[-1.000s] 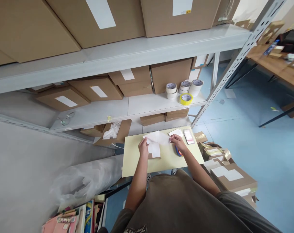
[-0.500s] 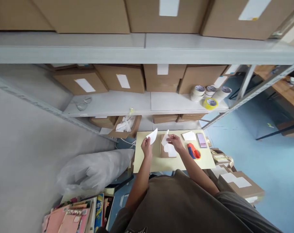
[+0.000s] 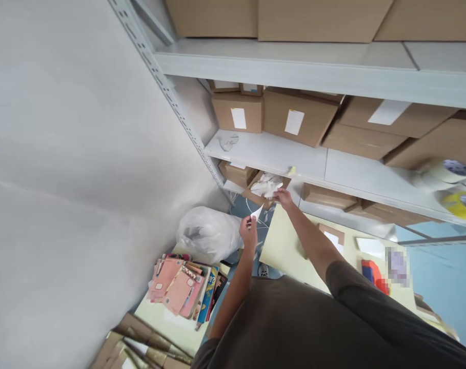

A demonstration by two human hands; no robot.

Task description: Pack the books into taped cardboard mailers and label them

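Note:
My left hand (image 3: 248, 231) pinches a small white slip of paper (image 3: 257, 213) in the air beside the pale yellow table (image 3: 282, 248). My right hand (image 3: 283, 197) is stretched out to the open cardboard box (image 3: 256, 197) on the low shelf and is closed on crumpled white paper (image 3: 266, 186) at the box's mouth. A small brown box with a white label (image 3: 331, 237) lies on the table behind my right forearm.
A grey metal shelf unit (image 3: 294, 159) holds labelled cardboard boxes (image 3: 294, 117) and tape rolls (image 3: 453, 177). A clear plastic bag (image 3: 208, 231) sits on the floor. Pink books (image 3: 179, 287) are stacked at lower left. An orange tape dispenser (image 3: 373, 274) rests on the table.
My view has swung left. My right hand left the small box on the table and reached over to the open box of crumpled paper. My left hand moved off the table, still holding its slip.

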